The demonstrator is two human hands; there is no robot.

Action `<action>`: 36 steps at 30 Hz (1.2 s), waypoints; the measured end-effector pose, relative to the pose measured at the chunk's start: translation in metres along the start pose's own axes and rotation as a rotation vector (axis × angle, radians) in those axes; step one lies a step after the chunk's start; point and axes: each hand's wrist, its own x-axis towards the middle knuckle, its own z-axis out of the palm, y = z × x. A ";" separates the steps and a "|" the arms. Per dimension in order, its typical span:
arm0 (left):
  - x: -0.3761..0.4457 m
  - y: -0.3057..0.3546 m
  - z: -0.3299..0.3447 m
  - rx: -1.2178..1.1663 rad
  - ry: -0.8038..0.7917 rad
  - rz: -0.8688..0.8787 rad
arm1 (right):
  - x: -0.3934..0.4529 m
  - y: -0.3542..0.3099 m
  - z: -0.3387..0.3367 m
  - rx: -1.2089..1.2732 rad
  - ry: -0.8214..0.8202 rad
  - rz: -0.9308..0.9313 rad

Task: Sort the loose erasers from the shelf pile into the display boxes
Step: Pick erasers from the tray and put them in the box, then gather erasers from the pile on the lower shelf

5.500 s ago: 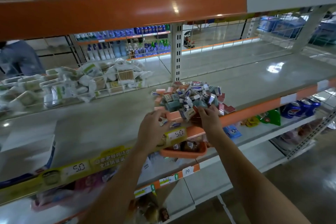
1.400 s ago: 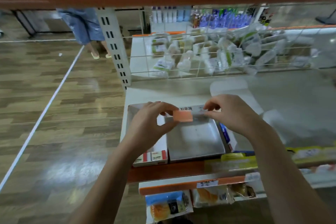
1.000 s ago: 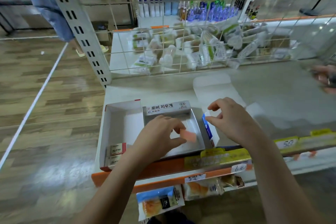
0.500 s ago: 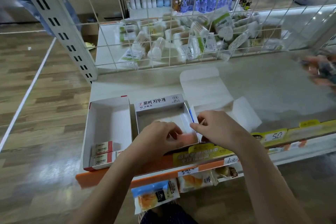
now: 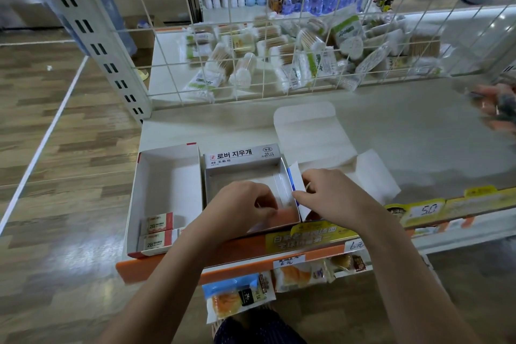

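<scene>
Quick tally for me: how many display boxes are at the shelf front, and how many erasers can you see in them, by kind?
Display boxes: 2, white box and grey box
White-and-red 2B erasers: 2, in the white box
Orange erasers: 1, in the grey box, by the left hand
Total: 5

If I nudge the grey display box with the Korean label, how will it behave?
The grey display box is probably light and apt to slide: thin card, nearly empty, one orange eraser inside. Its walls likely flex; the right hand grips its side flap.
</scene>
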 end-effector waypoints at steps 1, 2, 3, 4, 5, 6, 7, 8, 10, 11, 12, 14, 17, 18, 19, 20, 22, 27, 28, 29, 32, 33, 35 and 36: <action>0.000 0.000 0.000 0.001 -0.006 -0.005 | 0.000 0.000 -0.001 -0.001 -0.006 -0.001; 0.000 0.001 0.000 0.005 -0.011 -0.009 | 0.000 0.000 -0.001 -0.001 -0.012 -0.001; 0.000 0.001 0.000 0.014 -0.017 -0.011 | 0.001 0.000 -0.001 -0.004 -0.018 -0.002; 0.001 0.002 0.000 0.028 -0.022 -0.014 | 0.000 0.000 -0.001 -0.010 -0.020 -0.003; 0.001 0.002 0.000 0.044 -0.026 -0.017 | 0.000 0.000 0.000 -0.018 -0.018 -0.007; 0.001 0.003 0.000 0.059 -0.027 -0.020 | 0.000 0.000 0.000 -0.023 -0.015 -0.011; 0.002 0.004 0.000 0.071 -0.027 -0.022 | 0.000 0.000 0.001 -0.026 -0.011 -0.014; 0.002 0.005 0.000 0.082 -0.023 -0.024 | 0.001 0.001 0.002 -0.031 -0.007 -0.015; 0.002 0.006 0.000 0.108 -0.012 -0.023 | 0.001 0.001 0.003 -0.044 -0.001 -0.018; 0.003 0.007 0.001 0.122 -0.008 -0.021 | 0.001 0.001 0.003 -0.047 0.000 -0.023; 0.004 0.007 0.001 0.137 -0.006 -0.019 | 0.001 0.002 0.003 -0.043 -0.002 -0.028; 0.005 0.009 0.002 0.168 -0.004 -0.025 | 0.001 0.002 0.002 -0.023 -0.015 -0.036; 0.006 0.011 0.003 0.233 -0.001 -0.032 | 0.001 0.000 -0.004 -0.008 -0.035 -0.038; 0.006 0.013 0.002 0.248 -0.003 -0.027 | 0.001 0.000 -0.006 0.007 -0.032 -0.031; 0.006 0.014 0.000 0.255 -0.004 -0.017 | 0.000 -0.001 -0.009 0.024 -0.021 -0.023; 0.007 0.016 -0.002 0.259 0.004 -0.005 | -0.001 0.000 -0.012 0.034 0.003 -0.019; 0.010 0.022 -0.011 0.276 0.075 0.029 | -0.001 0.003 -0.021 0.025 0.090 -0.027; 0.040 0.056 -0.035 0.382 0.370 0.226 | -0.003 0.022 -0.042 -0.047 0.435 -0.126; 0.048 0.067 -0.035 0.413 0.403 0.281 | -0.004 0.028 -0.045 -0.088 0.483 -0.138; 0.056 0.078 -0.034 0.450 0.424 0.332 | -0.004 0.035 -0.048 -0.139 0.517 -0.136; 0.081 0.110 -0.023 0.532 0.411 0.432 | -0.010 0.064 -0.058 -0.284 0.570 -0.023; 0.090 0.122 -0.019 0.551 0.391 0.455 | -0.014 0.076 -0.061 -0.306 0.578 0.037; 0.107 0.145 -0.009 0.557 0.336 0.501 | -0.026 0.101 -0.068 -0.313 0.582 0.147; 0.114 0.158 -0.003 0.538 0.297 0.528 | -0.033 0.114 -0.072 -0.309 0.582 0.193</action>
